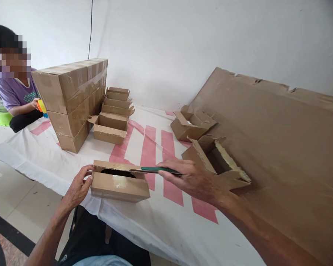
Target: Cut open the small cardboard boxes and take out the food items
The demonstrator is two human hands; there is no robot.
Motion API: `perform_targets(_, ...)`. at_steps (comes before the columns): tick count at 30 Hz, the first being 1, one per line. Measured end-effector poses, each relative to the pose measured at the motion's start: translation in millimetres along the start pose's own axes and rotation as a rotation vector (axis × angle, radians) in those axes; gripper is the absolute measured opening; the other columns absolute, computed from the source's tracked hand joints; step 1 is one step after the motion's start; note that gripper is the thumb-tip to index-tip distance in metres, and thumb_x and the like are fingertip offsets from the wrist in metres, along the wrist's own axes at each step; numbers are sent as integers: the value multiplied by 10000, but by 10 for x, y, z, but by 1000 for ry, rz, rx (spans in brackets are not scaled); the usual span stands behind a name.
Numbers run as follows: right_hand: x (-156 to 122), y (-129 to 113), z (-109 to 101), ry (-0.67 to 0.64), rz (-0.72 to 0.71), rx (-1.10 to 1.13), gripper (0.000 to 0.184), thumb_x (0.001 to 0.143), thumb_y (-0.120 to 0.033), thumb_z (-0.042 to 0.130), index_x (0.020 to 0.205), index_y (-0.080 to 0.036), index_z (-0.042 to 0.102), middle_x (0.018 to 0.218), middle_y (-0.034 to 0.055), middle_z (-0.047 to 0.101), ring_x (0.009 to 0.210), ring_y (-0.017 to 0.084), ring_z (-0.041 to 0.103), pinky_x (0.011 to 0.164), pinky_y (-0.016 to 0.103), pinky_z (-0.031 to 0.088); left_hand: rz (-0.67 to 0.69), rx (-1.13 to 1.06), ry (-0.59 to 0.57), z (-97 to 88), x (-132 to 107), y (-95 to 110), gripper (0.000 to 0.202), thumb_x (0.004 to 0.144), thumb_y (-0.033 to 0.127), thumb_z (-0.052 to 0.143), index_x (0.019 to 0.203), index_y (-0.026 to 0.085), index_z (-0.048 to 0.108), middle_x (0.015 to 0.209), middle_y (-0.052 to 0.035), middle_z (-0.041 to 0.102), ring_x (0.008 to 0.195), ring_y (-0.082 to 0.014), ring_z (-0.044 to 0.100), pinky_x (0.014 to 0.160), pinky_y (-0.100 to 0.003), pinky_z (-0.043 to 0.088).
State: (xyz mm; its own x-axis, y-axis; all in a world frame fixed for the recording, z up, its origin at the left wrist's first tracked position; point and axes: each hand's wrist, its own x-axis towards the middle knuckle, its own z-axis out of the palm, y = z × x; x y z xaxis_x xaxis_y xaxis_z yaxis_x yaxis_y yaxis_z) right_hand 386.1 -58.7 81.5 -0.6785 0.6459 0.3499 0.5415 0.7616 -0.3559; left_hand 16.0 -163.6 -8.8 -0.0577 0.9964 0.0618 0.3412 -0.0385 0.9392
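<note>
A small cardboard box [118, 184] sits in front of me near the edge of the white cloth. Its top has a dark gap, and a piece of clear tape shines on the near side. My left hand [81, 184] grips the box's left end, thumb on the near side and fingers at the back corner. In my right hand [187, 175] is a green-handled utility knife [162, 169], its tip pointing left over the right part of the box's gap. Whether the tip touches the cardboard, I cannot tell.
Taped boxes form a tall stack [74, 99] at the left. Behind it stand several open boxes [111, 129]. Two more open boxes [194, 123] lie at the right beside a large leaning cardboard sheet [280, 147]. A person [16, 90] sits at the far left holding something colourful.
</note>
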Motion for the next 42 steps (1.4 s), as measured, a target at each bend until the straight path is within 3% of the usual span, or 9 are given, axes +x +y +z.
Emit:
perform_targets(5,-251,80,92,197,325,231,323,1049,-473,531,1068,-234,748,850,27,746,734,219,684,639,316,547,31,56,-21,-85,50,4,346,988,460,570,1217,262,738,1595,-123,542,1502,-339,495,1022,-406,572)
perform_targets(14,-1265,329,1478,326,525,108,306,1050,-484,515,1201,-255,652,1042,90,720,961,305,729,819,464,622,67,57,-165,-250,138,49,394,986,563,644,1244,284,747,1651,-125,483,1453,-357,542,995,-388,593)
perform_targets(18,-1518,289,1785,310,533,-4,302,1056,-463,496,1221,-271,661,1015,94,716,962,336,711,843,541,617,61,72,-215,-299,147,15,494,930,547,744,1365,319,691,1709,-117,400,1488,-364,505,1082,-463,564)
perform_targets(21,-1427,219,1713,337,535,35,309,1048,-492,529,1202,-271,680,1041,108,727,969,341,706,827,545,617,96,94,-267,-341,142,32,674,865,572,826,1472,364,620,1750,-113,332,1542,-389,435,1124,-522,535)
perform_targets(25,-1043,19,1336,457,508,239,266,1067,-462,545,1095,-263,720,1064,106,734,1018,306,714,867,489,628,114,139,-323,-376,153,93,874,761,668,886,1529,395,572,1767,-112,301,1576,-445,370,1136,-561,526)
perform_targets(29,-599,-206,999,382,289,396,239,1052,-450,612,1141,-279,753,1231,118,737,1190,310,697,1004,497,606,111,158,-366,-380,200,111,1107,668,736,910,1619,385,465,1744,-137,335,1560,-466,383,1149,-586,513)
perform_targets(33,-257,-189,935,98,164,347,752,926,-619,756,1579,-317,535,1692,136,453,1583,392,382,1247,636,410,105,186,-398,-369,248,129,1305,627,735,934,1704,364,297,1760,-163,282,1569,-471,358,1183,-615,471)
perform_targets(36,-117,-65,992,-66,190,325,1087,819,-713,820,1703,-312,330,1784,148,272,1652,410,218,1305,669,287,90,203,-415,-360,279,152,1401,631,731,935,1737,359,161,1775,-172,237,1581,-469,332,1204,-634,441)
perform_targets(42,-47,36,1061,-143,213,369,1201,772,-709,863,1724,-286,264,1782,168,254,1655,398,203,1324,645,246,130,288,-407,-379,359,129,1381,636,691,948,1736,338,191,1755,-185,243,1579,-472,327,1201,-634,452)
